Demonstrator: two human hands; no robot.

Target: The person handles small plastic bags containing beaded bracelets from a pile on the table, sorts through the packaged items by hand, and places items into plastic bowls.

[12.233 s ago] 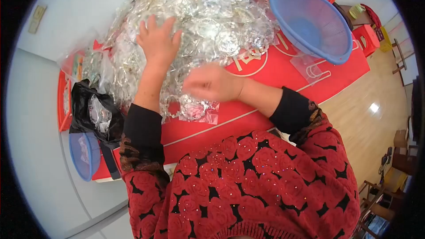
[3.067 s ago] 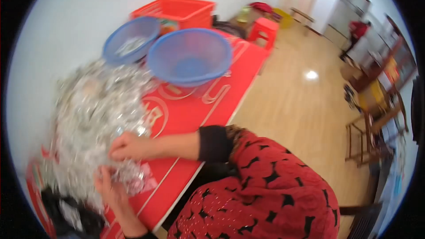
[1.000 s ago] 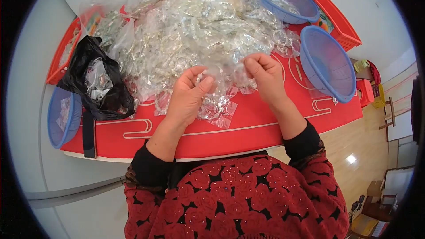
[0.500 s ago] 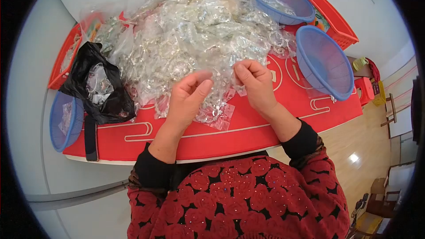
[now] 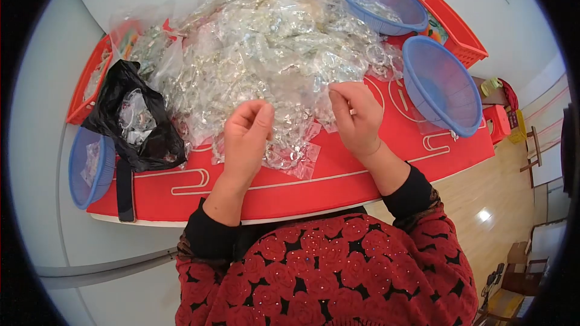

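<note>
A large heap of small clear plastic bags with shiny silvery pieces lies in front of me. My left hand is over its near edge, fingers curled and thumb against them; what they hold, if anything, is hidden. To its right, my right hand is pinched closed, with clear plastic near the fingertips that blends into the heap. The hands are apart. Between and below them a clear bag with a pinkish tint lies on the red tabletop.
At the right stand two blue basins and a red basket. On the left are a black plastic bag with clear packets inside, another red basket, a blue basin and a dark strap. A red stool stands beyond.
The view has swung back from the room to the heap. Since a second ago the hands have moved farther apart, and the beaded piece at my left fingertips no longer shows.
</note>
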